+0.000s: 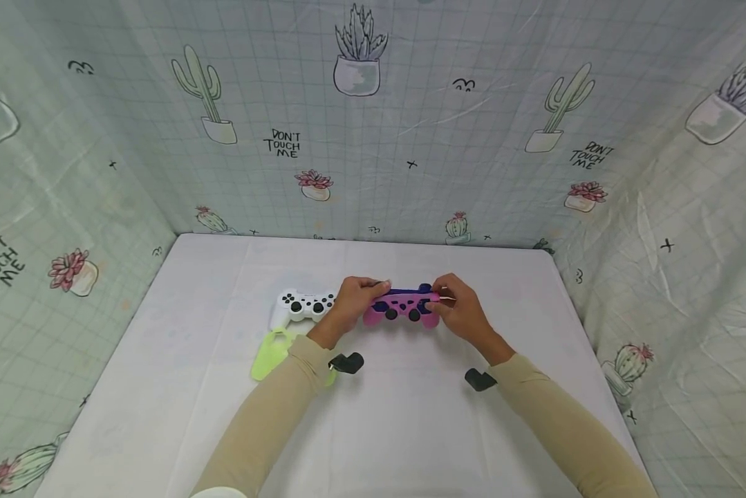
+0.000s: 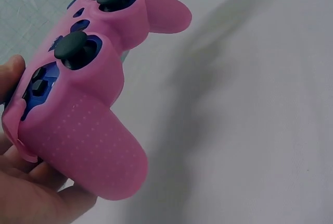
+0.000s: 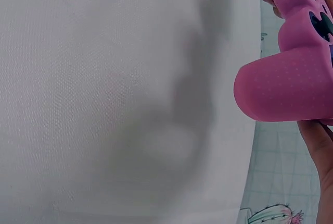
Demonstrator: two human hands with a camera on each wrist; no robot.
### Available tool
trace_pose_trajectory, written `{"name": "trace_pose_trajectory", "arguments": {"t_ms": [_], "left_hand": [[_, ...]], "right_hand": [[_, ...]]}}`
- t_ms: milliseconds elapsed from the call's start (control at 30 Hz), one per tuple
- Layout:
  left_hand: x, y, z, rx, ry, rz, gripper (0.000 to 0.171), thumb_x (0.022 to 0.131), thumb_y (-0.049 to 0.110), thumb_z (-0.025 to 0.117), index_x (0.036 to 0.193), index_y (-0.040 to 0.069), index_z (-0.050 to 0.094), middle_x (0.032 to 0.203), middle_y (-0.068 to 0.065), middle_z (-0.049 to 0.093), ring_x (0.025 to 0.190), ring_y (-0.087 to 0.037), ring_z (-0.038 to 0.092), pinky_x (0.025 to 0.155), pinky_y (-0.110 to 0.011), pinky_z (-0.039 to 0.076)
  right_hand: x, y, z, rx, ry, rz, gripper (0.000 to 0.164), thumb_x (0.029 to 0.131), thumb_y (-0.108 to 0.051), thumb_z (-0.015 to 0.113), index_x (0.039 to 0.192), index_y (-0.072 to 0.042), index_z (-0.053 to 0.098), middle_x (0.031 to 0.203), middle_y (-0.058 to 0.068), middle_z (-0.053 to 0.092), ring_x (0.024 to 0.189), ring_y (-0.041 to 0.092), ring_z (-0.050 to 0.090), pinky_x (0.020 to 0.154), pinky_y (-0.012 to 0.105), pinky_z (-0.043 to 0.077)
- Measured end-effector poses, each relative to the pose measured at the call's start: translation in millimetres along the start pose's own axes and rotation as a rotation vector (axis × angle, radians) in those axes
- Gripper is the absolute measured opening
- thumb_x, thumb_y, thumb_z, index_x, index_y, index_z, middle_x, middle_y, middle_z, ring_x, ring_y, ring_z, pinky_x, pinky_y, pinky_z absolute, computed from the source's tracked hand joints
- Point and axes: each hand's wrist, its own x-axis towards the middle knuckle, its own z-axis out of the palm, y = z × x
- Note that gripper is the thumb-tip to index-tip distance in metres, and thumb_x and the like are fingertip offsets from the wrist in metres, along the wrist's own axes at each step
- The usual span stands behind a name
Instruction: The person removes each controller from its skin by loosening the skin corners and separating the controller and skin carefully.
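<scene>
A dark blue game controller [image 1: 425,288] sits inside a pink silicone cover [image 2: 88,140], held up over the table between both hands. At its left end, my left hand [image 1: 350,304] grips it, thumb at the upper edge and fingers beneath. The cover's edge is folded up beside the direction buttons in the left wrist view. My right hand [image 1: 462,311] pinches the right end, with thumb and fingers at the cover's edge. Two black thumbsticks stick out through the cover's openings. Much of the right hand is out of frame in the right wrist view.
Left of the hands, a white game controller [image 1: 308,306] lies on the white table [image 1: 422,429]. Nearer the front is a lime green silicone cover [image 1: 272,356], partly hidden by the left sleeve. A cactus-print curtain [image 1: 410,124] encloses the back and sides.
</scene>
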Motion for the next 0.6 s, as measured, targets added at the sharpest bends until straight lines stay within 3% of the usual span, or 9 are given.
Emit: {"name": "trace_pose_trajectory", "arguments": {"t_ms": [233, 367, 600], "left_hand": [[2.0, -2.8, 2.4, -0.007, 0.023, -0.041, 0.048, 0.095, 0.043, 0.075, 0.122, 0.003, 0.075, 0.098, -0.013, 0.080, 0.085, -0.015, 0.074, 0.091, -0.032, 0.057], [-0.1, -2.9, 2.8, -0.016, 0.030, -0.064, 0.050, 0.095, 0.043, 0.075, 0.124, 0.002, 0.073, 0.098, -0.012, 0.079, 0.084, -0.014, 0.073, 0.084, -0.027, 0.055], [-3.5, -2.5, 2.7, -0.073, -0.026, -0.058, 0.055, 0.095, 0.034, 0.078, 0.138, 0.003, 0.064, 0.115, -0.016, 0.077, 0.095, -0.016, 0.074, 0.094, -0.030, 0.058]], "right_hand": [[0.2, 5.0, 3.5, 0.030, 0.010, 0.041, 0.028, 0.089, 0.007, 0.075, 0.110, -0.002, 0.059, 0.109, 0.015, 0.062, 0.109, 0.037, 0.072, 0.094, 0.047, 0.061], [-0.3, 6.4, 5.3, 0.045, 0.013, 0.103, 0.032, 0.091, 0.005, 0.074, 0.119, -0.002, 0.061, 0.117, 0.016, 0.063, 0.111, 0.037, 0.072, 0.096, 0.047, 0.060], [-1.8, 6.6, 4.2, 0.043, 0.024, 0.175, 0.042, 0.093, 0.001, 0.074, 0.134, -0.003, 0.065, 0.137, 0.019, 0.066, 0.114, 0.040, 0.072, 0.096, 0.048, 0.060]]}}
